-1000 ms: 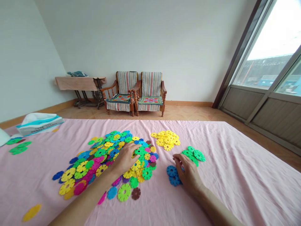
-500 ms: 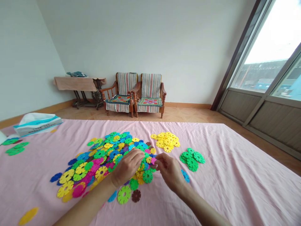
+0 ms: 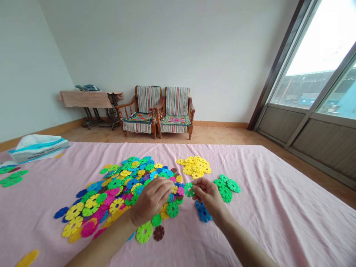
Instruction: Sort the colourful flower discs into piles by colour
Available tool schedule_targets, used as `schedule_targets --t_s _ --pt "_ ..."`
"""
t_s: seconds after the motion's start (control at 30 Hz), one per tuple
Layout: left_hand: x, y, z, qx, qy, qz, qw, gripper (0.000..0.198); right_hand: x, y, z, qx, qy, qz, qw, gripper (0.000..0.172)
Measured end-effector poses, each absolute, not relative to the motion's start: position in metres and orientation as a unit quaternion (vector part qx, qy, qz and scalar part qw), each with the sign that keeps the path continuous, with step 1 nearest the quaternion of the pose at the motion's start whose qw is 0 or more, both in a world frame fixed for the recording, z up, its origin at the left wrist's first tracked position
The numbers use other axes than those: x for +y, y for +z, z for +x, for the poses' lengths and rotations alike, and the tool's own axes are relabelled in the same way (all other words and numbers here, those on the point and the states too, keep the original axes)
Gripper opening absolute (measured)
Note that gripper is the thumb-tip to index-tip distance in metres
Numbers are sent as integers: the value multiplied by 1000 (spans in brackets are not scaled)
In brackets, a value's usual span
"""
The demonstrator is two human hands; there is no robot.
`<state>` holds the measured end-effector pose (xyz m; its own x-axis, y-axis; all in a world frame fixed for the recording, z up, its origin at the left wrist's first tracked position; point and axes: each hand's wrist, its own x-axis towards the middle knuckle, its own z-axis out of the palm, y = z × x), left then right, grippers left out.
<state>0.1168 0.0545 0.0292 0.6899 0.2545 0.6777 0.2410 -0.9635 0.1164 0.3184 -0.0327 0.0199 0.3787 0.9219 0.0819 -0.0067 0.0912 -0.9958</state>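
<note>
A green disc (image 3: 189,190) sits pinched between my right hand's (image 3: 209,195) thumb and fingers, between the mixed pile (image 3: 112,193) and the small green group (image 3: 226,190). My left hand (image 3: 152,198) curls over the pile's near right side; I can't tell whether it grips anything. Blue discs (image 3: 204,215) lie partly beneath my right hand, with yellow ones (image 3: 196,167) beyond.

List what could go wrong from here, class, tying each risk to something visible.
The right hand holds a green disc by its edge, so it might slip from the grip. Blue discs partly hidden by that hand could be knocked. The left hand, at the mixed, overlapping pile, might scatter it.
</note>
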Motion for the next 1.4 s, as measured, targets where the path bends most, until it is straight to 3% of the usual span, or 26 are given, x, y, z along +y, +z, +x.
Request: schedule_targets --t_s 0.2,0.4,0.5,0.63,1.0,1.13,1.4 --pt "85 30 107 243 285 920 117 14 -36 20 397 -381 66 -761 522 23" --pt "88 44 96 235 209 937 153 5 -45 7 446 -329 -15 -851 409 30" --pt "83 50 94 224 171 951 131 29 -43 5 444 -318 -57 -840 436 36" --pt "80 54 92 220 122 964 87 41 -37 2 429 -372 -35 -786 493 33" --pt "90 50 86 226 153 957 94 10 -33 -3 404 -432 -24 -759 487 30" --pt "97 43 86 248 204 943 89 12 -34 -1 400 -434 -21 -765 475 30" --pt "76 47 110 274 278 902 183 16 -38 11 351 -583 48 -648 488 22"
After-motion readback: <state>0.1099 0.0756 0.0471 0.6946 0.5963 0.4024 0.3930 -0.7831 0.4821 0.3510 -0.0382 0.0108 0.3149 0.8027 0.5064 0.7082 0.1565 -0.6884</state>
